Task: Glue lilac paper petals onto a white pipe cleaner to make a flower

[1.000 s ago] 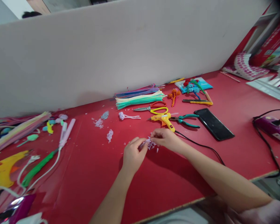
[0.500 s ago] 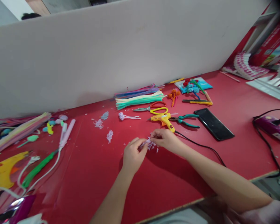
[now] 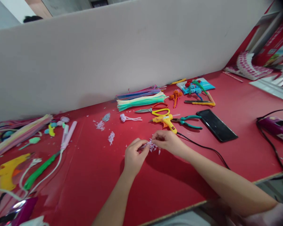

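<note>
My left hand (image 3: 135, 155) is closed, with thumb and fingertips pinched on a small lilac fuzzy piece, mostly hidden by the fingers. Right beside it, the fingers of my right hand (image 3: 167, 141) are pinched together; whatever they hold is too small to name. Lilac snippets (image 3: 153, 147) lie on the red table (image 3: 94, 188) under and between the fingertips. Just beyond my right hand is a yellow glue gun (image 3: 165, 121). Farther left, a lilac pipe-cleaner piece with a bunched head (image 3: 123, 117) and loose stems lies near two small lilac heaps (image 3: 111, 137).
Behind the glue gun lie scissors (image 3: 153, 110) and pipe-cleaner bundles (image 3: 141, 101). Pliers (image 3: 188, 121) and a black phone (image 3: 217, 125) are to the right. A second glue gun (image 3: 7, 171), a pink hot tool (image 3: 68, 135) and cords crowd the left. A white partition (image 3: 132, 50) closes the back.
Both hands stay pinched over the lilac snippets in almost the same place. The whole view has shifted very slightly; nothing on the table has visibly been moved.
</note>
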### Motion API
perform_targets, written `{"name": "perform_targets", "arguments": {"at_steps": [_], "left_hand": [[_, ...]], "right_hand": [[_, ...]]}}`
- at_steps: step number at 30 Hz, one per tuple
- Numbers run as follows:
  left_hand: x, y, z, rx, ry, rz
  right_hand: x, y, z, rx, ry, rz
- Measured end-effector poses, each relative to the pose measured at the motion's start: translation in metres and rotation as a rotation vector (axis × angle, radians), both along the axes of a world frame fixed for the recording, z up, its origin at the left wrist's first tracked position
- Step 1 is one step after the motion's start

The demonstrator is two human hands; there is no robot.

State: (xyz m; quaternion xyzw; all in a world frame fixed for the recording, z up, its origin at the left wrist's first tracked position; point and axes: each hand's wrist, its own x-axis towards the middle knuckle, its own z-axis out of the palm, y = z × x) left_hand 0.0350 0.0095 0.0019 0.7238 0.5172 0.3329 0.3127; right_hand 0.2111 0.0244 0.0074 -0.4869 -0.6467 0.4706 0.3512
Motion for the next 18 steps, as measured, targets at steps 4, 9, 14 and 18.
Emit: {"name": "perform_targets", "arguments": {"at_steps": [4,9,14,18], "left_hand": [[-0.0003,0.0003,0.0012,-0.055,-0.1,-0.014],[-0.0004,0.0001,0.0017,-0.04,-0.086,-0.014],[0.0005,-0.0009,0.0026,0.027,-0.026,-0.008],[0.0013,-0.0024,0.0039,0.061,0.003,-0.003]], "right_hand": [[0.0054,0.0012,0.0072,-0.036,0.053,-0.048],[0.003,-0.0009,0.0041,0.016,-0.004,0.025],[-0.0002,-0.0024,0.0031,0.029,-0.027,0.031],[-0.0002,-0.003,0.0045,0.034,-0.018,0.042]]}}
